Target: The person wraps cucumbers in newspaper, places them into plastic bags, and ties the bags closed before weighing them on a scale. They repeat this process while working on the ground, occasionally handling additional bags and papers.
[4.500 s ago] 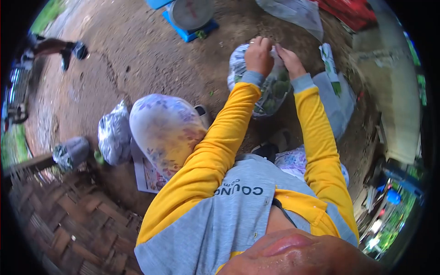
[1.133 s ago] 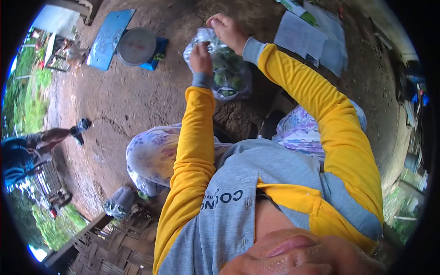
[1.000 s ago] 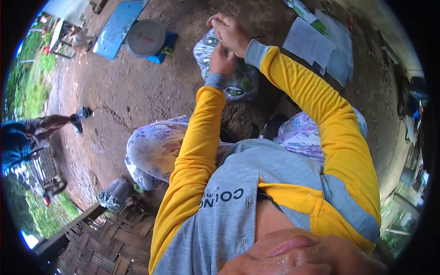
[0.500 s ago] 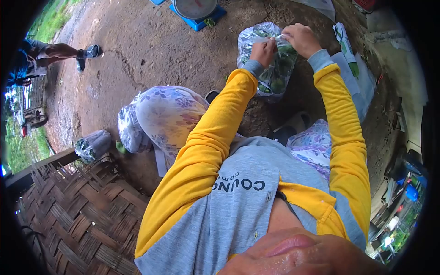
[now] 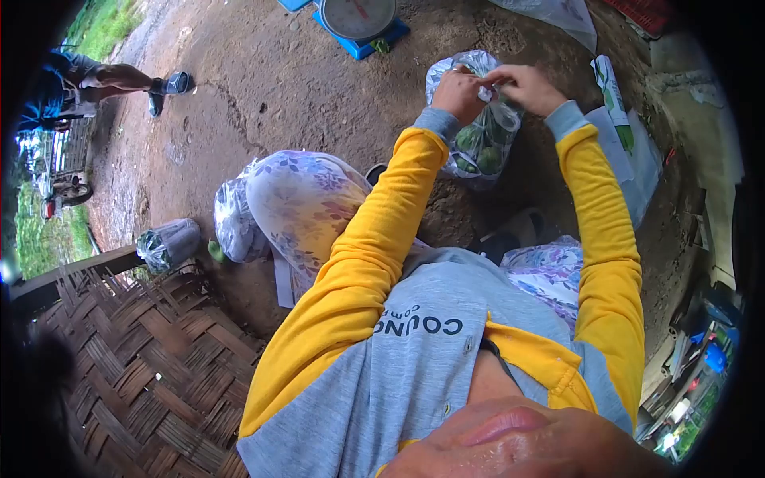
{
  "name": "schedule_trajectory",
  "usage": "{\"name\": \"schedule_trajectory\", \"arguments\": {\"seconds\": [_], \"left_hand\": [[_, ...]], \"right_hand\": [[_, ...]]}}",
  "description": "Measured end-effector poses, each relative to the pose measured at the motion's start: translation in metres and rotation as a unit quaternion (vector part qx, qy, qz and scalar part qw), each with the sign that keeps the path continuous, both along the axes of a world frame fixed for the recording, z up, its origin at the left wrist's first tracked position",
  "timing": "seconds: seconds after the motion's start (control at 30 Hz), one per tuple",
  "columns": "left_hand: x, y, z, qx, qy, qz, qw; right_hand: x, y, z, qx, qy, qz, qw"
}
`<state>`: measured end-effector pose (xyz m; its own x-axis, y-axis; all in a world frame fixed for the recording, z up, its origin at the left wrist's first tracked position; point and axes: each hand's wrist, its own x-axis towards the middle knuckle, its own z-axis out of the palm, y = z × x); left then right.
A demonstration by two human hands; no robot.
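Observation:
A clear plastic bag (image 5: 481, 150) filled with round green produce rests on the dirt ground in front of me. My left hand (image 5: 459, 95) is closed around the bag's gathered neck, where a small white tuft of plastic sticks out. Close beside it, my right hand (image 5: 529, 89) has its fingers pinched at the same gathered top, touching the left fingers. The exact grip of the right fingertips is partly hidden.
A weighing scale (image 5: 358, 17) on a blue base stands at the top. Other filled bags (image 5: 237, 219) and a wrapped bundle (image 5: 169, 244) sit at left near a woven bamboo panel (image 5: 159, 358). Plastic sheets (image 5: 637, 171) lie at right. Another person's leg (image 5: 123, 77) shows at upper left.
My hands were spread apart on the bag's top edges; now they are together at its bunched neck. The whole view has shifted slightly.

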<state>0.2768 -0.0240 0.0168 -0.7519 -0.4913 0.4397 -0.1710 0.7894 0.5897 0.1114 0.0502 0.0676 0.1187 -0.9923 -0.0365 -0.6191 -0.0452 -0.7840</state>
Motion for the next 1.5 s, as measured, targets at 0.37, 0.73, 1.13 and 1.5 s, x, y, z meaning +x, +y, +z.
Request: {"name": "schedule_trajectory", "arguments": {"seconds": [0.37,0.73,1.13,1.5], "left_hand": [[0.0,0.014,0.002,-0.026,-0.076,0.11,0.991],[-0.004,0.021,0.001,-0.067,-0.121,0.203,0.969],[-0.007,0.021,-0.014,-0.05,0.077,0.113,0.989],[0.005,0.017,-0.004,-0.026,0.006,0.084,0.996]], "right_hand": [[0.004,0.001,-0.028,0.009,-0.037,-0.08,0.996],[0.003,-0.007,-0.024,0.012,0.06,-0.049,0.997],[-0.043,-0.025,-0.053,0.212,-0.073,-0.018,0.974],[-0.003,-0.044,-0.02,0.056,0.261,0.124,0.956]]}}
